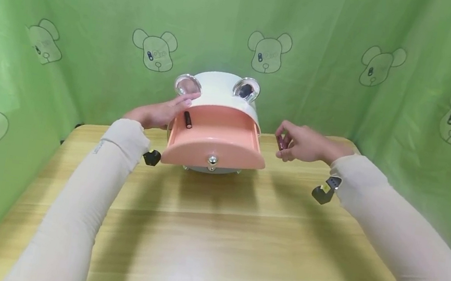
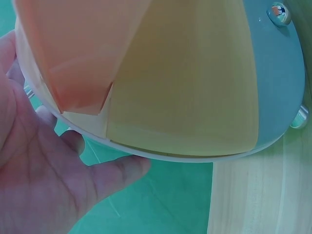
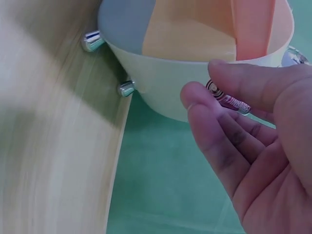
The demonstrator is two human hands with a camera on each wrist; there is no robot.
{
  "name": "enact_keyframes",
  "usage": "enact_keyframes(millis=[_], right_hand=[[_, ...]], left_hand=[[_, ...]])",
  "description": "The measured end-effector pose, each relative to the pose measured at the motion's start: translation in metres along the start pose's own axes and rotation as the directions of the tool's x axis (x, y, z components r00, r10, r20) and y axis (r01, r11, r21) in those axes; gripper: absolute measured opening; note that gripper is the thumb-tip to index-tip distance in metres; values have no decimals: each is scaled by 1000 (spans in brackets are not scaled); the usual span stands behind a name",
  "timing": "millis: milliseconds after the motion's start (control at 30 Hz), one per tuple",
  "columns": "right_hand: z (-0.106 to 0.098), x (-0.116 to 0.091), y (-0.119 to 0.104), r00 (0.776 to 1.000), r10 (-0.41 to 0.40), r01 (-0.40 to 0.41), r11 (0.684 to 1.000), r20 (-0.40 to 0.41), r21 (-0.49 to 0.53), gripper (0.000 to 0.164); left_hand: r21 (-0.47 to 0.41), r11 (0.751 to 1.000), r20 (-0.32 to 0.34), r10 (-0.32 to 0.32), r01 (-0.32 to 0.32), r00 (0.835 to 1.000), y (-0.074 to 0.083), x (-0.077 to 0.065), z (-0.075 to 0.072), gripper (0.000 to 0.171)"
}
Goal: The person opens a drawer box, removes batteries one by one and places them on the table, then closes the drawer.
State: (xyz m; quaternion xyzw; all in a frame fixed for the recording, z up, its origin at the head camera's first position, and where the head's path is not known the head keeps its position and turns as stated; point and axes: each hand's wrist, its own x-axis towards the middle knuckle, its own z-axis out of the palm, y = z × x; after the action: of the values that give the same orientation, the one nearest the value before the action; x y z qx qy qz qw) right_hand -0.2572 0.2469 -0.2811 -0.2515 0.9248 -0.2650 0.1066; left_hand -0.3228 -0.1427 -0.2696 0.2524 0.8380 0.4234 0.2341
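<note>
A white storage box (image 1: 219, 84) with round ear-like parts stands at the back of the table, its top pink drawer (image 1: 223, 152) pulled out. Inside that drawer, near its left wall, lies a dark battery (image 1: 188, 119). My left hand (image 1: 167, 111) rests against the box's left side with its fingers spread; in the left wrist view its palm (image 2: 44, 165) faces the box's curved edge. To the right of the box, my right hand (image 1: 305, 143) pinches a small reddish battery (image 3: 228, 101) between thumb and fingers, apart from the box.
Below the pink drawer are a yellowish drawer (image 2: 185, 78) and a blue-grey one (image 2: 275, 73), both in place. Small silver feet (image 3: 92, 41) hold the box off the wooden table (image 1: 211, 235). Green curtains (image 1: 209, 12) hang close behind and at both sides.
</note>
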Motion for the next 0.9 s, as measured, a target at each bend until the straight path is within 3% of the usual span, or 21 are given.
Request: enact_keyframes(millis=[267,900], right_hand=[[8,-5,10,999,-8,11,997,-37,75,20],[28,-6,36,998,23,-17,994,-56,106,12]], left_hand=[[13,1000,5,13,-13,1000,0,2,0,55],[-13,1000,0,9,-9,1000,3,0,2,54]])
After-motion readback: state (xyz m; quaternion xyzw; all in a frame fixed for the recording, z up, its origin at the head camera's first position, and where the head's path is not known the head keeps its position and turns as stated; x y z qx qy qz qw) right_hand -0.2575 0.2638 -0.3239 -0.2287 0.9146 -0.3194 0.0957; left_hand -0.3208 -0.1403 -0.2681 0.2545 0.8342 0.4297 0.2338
